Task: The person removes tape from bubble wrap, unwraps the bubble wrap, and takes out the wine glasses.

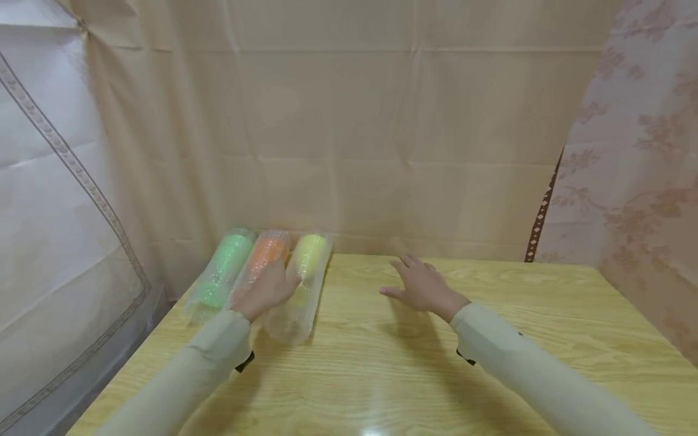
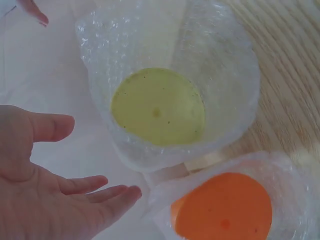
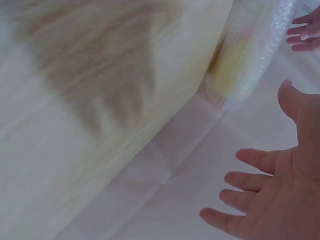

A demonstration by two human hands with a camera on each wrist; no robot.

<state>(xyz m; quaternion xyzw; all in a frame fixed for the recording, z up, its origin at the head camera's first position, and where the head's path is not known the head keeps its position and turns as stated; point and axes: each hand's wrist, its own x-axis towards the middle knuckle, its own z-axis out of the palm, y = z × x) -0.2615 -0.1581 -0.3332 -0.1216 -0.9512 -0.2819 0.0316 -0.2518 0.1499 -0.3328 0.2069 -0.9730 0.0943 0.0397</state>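
Three bubble-wrapped cylinders lie side by side at the table's back left: a green one (image 1: 225,269), an orange one (image 1: 268,251) and a yellow one (image 1: 309,254). The left hand (image 1: 269,289) hovers over the orange and yellow ones, fingers extended, holding nothing; it covers part of the orange one. In the left wrist view, the round flat ends of the yellow cylinder (image 2: 157,107) and orange cylinder (image 2: 227,207) show inside the wrap, beside the spread thumb and fingers. Farther right, the right hand (image 1: 422,284) is held above the table with its fingers spread, holding nothing.
The wood-grain table (image 1: 371,363) carries the wrapped cylinders near its back left corner. A beige cloth (image 1: 371,121) hangs behind it. White cloth (image 1: 60,212) hangs at the left, and a flower-patterned cloth (image 1: 643,181) at the right.
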